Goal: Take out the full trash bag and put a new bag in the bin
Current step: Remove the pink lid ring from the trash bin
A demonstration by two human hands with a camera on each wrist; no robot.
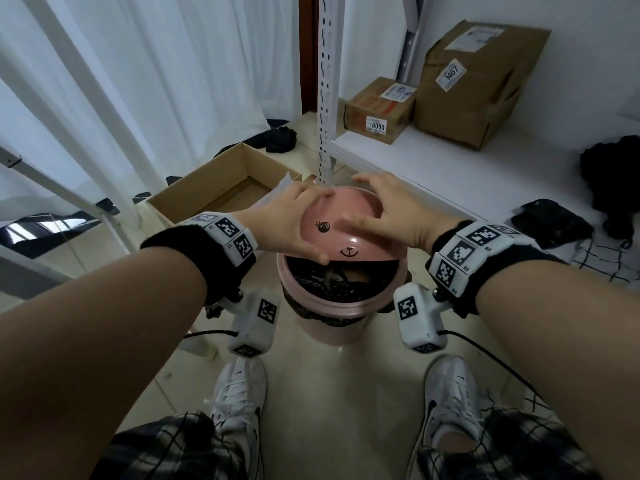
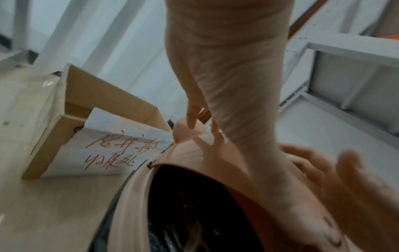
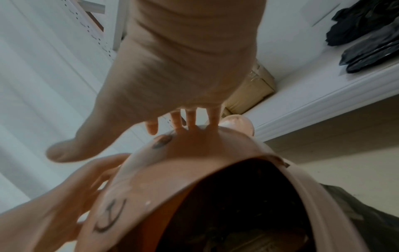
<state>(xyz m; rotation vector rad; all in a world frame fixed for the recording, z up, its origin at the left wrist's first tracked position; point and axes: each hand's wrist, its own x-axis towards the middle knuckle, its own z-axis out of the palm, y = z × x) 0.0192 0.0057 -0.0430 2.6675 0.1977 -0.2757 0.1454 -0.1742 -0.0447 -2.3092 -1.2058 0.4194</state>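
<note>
Hands first: from the head view we see our left hand point(image 1: 289, 220) and right hand point(image 1: 394, 211) spread over the pink domed lid point(image 1: 343, 233) of a small pink bin point(image 1: 332, 317) on the floor between our shoes. The fingers curve round the dome from both sides. A black trash bag point(image 1: 329, 278) lines the bin beneath the lid's opening. An open cardboard box point(image 1: 221, 185) sits far left; parcels point(image 1: 478, 84) sit on a white shelf point(image 1: 433, 168) at far right.

From the left wrist, we see our left fingers point(image 2: 192, 117) resting on the dome, beside the box.

From the right wrist, our right fingertips point(image 3: 213, 119) press the lid top, thumb lifted clear.
</note>
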